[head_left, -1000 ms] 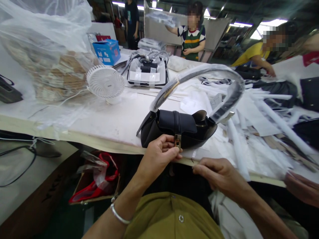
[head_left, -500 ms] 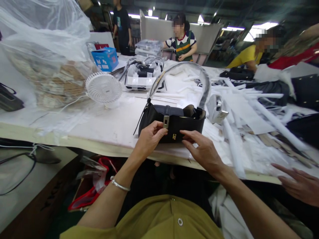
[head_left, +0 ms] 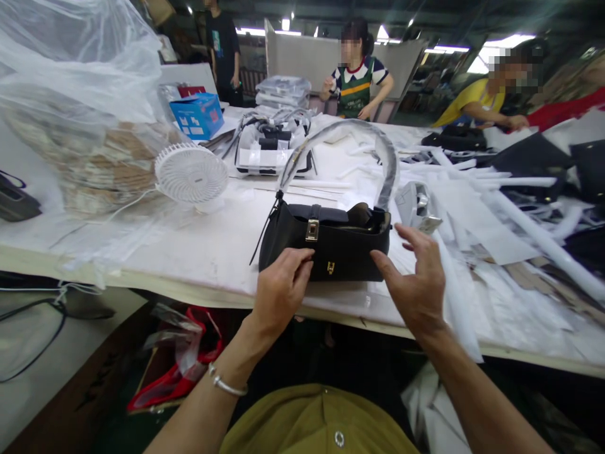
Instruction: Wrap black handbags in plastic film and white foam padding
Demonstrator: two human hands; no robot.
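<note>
A black handbag stands upright at the table's front edge, its arched strap wrapped in clear plastic. A flap tab with a metal clasp plate hangs at its front, above a small gold turn-lock. My left hand is at the bag's lower left front, fingers curled together just below the clasp plate; whether anything is between them is hidden. At the bag's right end my right hand is open, thumb and fingers spread near its side. A dark cord hangs from the strap's left end.
A white fan and a large plastic sack stand left. Behind are a blue box and plastic-wrapped bags. Foam tubes and paper sheets lie right, near a metallic object. Several people work around the table.
My left hand has slipped off the clasp plate to below it. My right hand has moved right from the turn-lock to the bag's end and spread open. Another person's hand at right has left view.
</note>
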